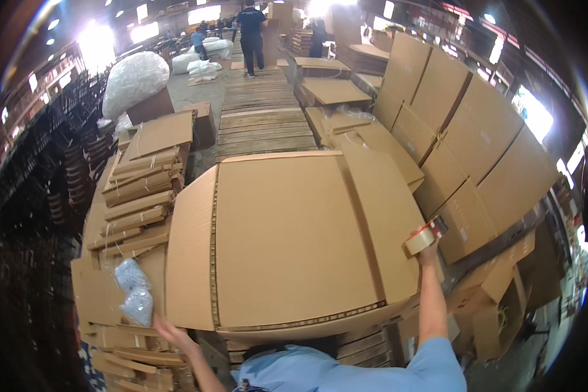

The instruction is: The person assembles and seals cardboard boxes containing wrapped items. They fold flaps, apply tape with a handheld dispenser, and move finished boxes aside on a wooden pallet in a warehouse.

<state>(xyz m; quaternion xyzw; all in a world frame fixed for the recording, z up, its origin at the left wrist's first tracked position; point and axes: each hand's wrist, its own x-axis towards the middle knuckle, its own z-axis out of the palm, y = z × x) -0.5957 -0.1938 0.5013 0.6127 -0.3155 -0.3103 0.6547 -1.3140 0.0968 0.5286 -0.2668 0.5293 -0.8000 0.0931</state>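
Two small clear bags of pale bits (134, 292) lay on the flattened cardboard stacks (137, 196) at the far left, one above the other, with bundles of narrow folded cardboard strips piled behind them. The left hand (170, 332) reached up from the lower edge with its fingers spread loosely, the fingertips touching or just beside the lower bag; whether it actually gripped the bag could not be told. Just to the right of that hand, a large flat cardboard sheet (287, 242) filled the middle of the view, creased into panels and lying across the stacks in front of the person. At its right edge the right hand (427, 251) was raised, its fingers closed around a roll of tape on a dispenser (424, 236), held just above the sheet's right-hand corner. Farther right, tall flattened boxes (464, 130) leaned in a slanted row. Beyond the sheet, wooden pallets (258, 111) ran back toward people (251, 32) standing in the distance.
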